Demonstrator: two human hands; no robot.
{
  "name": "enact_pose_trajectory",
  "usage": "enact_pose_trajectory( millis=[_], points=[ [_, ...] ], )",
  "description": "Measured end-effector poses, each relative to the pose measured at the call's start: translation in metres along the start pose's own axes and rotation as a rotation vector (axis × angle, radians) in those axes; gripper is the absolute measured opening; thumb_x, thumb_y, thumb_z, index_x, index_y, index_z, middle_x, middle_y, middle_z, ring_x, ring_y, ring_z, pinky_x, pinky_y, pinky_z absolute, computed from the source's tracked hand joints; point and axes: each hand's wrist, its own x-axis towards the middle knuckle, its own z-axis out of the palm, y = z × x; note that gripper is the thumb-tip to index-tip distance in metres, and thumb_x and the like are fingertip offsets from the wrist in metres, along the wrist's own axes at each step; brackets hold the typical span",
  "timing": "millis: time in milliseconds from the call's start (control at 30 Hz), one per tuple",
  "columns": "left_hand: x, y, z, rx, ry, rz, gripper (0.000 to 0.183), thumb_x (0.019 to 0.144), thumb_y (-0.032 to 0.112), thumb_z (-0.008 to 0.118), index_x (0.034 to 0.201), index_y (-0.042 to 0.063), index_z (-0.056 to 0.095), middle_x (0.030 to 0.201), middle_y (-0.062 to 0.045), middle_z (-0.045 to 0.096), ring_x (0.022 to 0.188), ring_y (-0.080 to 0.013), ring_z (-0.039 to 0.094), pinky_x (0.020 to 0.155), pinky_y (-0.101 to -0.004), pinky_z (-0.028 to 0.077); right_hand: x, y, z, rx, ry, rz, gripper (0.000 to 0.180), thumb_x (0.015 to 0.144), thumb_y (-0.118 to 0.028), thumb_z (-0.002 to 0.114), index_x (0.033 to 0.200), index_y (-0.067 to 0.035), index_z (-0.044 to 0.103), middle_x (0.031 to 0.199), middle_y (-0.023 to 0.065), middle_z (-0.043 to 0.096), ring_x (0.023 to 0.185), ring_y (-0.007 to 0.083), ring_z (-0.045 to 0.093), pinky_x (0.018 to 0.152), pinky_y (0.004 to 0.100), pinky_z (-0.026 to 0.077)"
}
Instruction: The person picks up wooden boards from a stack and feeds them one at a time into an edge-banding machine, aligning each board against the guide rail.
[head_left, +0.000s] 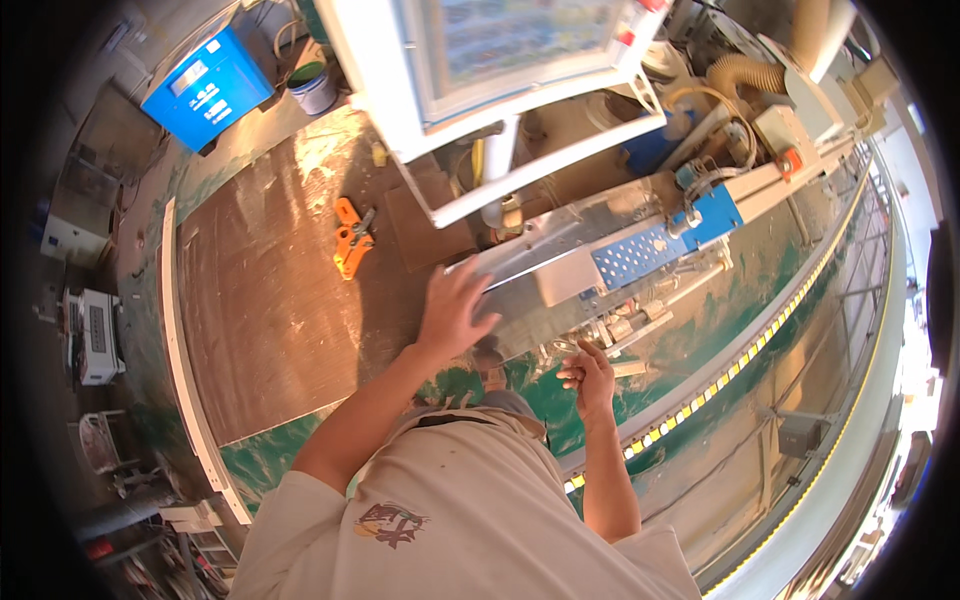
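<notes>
My left hand reaches over the near left end of a metal machine bed, its fingers spread and nothing visible in them. Whether the fingertips touch the metal edge is hard to tell. Lower and to the right, my right hand hangs beside the machine's metal fittings, fingers loosely bent, with no held thing visible. A pale flat block rests on the bed, against a blue plate full of round holes. An orange tool with a dark handle lies on a brown board to the left.
A white-framed panel overhangs the machine. A blue cabinet and a paint bucket stand at upper left. Along the board's left side runs a pale wooden strip. On my right stretches a rail with yellow and white marks.
</notes>
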Motion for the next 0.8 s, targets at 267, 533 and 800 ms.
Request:
enact_pose_trajectory(
  millis=[267,533,800],
  points=[
    [-0.270,-0.262,-0.232,0.774,0.540,-0.933,0.065,0.084,0.031,0.080,0.142,0.011,0.058,0.155,-0.017,0.048,0.143,-0.0388,0.045,0.121,-0.0595,0.031,-0.036,0.044,0.073,-0.244,-0.190,-0.031,0.042,0.104,-0.019,0.062,0.140,0.001,0.059,0.089,0.0081,0.071,0.065,0.0184,0.070,0.050,0.0261,0.050],
    [-0.465,-0.340,-0.387,0.706,0.400,-1.661,0.103,0.078,0.060,0.085,0.160,0.015,0.042,0.159,-0.014,0.043,0.149,-0.0380,0.037,0.120,-0.0654,0.029,-0.079,0.070,0.187,-0.553,-0.321,0.085,0.039,0.100,-0.012,0.060,0.136,0.003,0.061,0.092,0.0131,0.075,0.068,0.0220,0.074,0.053,0.0273,0.053],
    [-0.481,-0.338,-0.374,0.669,0.633,-1.561,0.087,0.073,0.046,0.093,0.148,0.016,0.059,0.142,-0.013,0.057,0.136,-0.0385,0.049,0.112,-0.0592,0.041,-0.105,0.111,0.262,-0.745,-0.592,0.028,0.034,0.100,-0.010,0.063,0.132,0.000,0.064,0.093,0.0128,0.076,0.072,0.0229,0.076,0.057,0.0300,0.057]
  ],
)
